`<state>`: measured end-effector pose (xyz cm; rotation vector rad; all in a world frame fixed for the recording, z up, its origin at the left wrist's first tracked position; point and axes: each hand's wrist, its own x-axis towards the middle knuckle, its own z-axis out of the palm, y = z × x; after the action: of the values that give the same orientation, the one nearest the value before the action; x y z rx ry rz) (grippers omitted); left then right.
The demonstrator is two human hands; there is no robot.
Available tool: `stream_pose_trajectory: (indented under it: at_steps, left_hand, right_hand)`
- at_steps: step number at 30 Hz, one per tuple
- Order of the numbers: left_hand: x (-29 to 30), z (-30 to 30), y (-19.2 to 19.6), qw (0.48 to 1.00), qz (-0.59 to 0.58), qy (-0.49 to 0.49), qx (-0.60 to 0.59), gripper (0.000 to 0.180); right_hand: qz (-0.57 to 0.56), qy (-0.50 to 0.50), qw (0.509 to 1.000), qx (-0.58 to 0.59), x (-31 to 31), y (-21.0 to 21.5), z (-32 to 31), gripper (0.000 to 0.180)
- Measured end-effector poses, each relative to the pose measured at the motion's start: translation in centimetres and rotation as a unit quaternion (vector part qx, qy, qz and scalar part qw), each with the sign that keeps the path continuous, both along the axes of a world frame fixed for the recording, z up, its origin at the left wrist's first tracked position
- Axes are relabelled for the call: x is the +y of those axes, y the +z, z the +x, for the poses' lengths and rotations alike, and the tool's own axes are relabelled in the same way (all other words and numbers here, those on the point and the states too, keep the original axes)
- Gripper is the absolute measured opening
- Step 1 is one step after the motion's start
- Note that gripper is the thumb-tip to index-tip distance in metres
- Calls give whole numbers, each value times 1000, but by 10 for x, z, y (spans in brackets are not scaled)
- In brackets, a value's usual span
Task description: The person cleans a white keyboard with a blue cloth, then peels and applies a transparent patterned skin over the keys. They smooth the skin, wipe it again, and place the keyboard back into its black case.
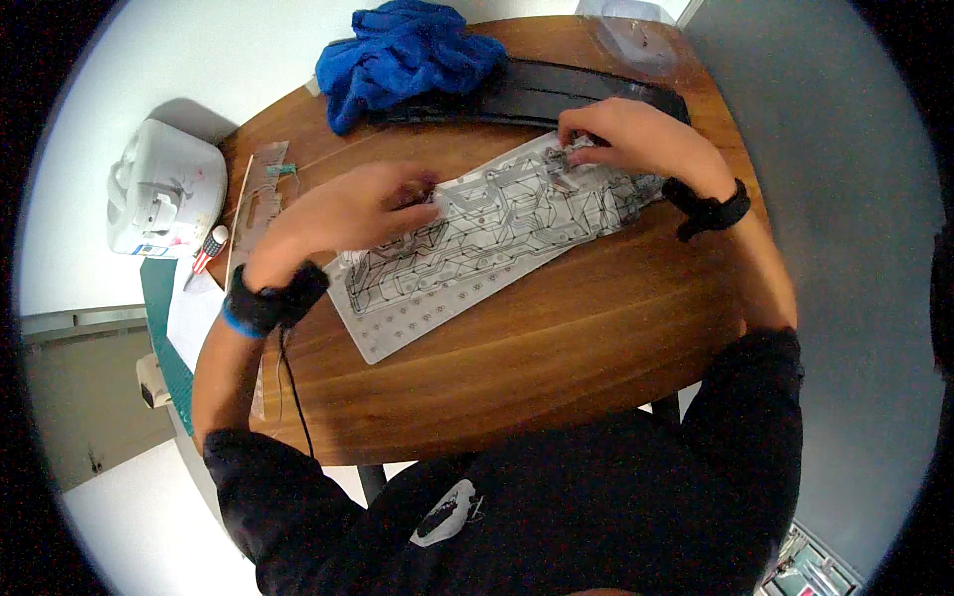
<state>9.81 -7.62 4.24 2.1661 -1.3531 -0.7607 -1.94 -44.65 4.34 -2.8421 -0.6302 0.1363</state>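
Observation:
A clear keyboard membrane (477, 233) with dark printed circuit lines lies over a pale flat backing plate (376, 340), slanting across the table. Small ring-shaped marks dot the plate's near left strip. At the membrane's far right edge, my right hand (636, 144) has thumb and fingers closed on the film, which is crumpled and raised there. My left hand (363, 204) is over the upper left part of the membrane with its fingers bent. Its fingertips are dark and blurred, so I cannot see whether they grip the film. Black bands circle both wrists.
Behind the membrane lies a long black keyboard-like frame (556, 94), partly under a crumpled blue cloth (402, 60). A clear plastic container (636, 45) stands far right. At left are a white rice cooker (169, 189), a clear ruler-like strip (260, 204) and a green mat (159, 298).

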Motion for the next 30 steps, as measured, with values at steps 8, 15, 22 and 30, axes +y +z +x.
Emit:
stream_pose_trajectory:
  at_steps: [8, 15, 22, 30]
  left_hand:
    - [-68, -6, -12, 996, 38, -59, -57, 58]
    - [-49, -9, -12, 982, 20, -122, 139, 57]
    - [-14, -16, 10, 961, 162, -97, 200, 50]
    - [45, -24, 35, 961, 90, -50, 258, 49]
  right_hand:
    - [38, -43, 996, -75, 5, 11, -38, 30]
    - [20, -113, 987, -109, -32, -5, -63, 41]
    - [4, -101, 993, -63, -49, -8, -45, 44]
    - [-20, -98, 993, -66, -35, -18, -54, 43]
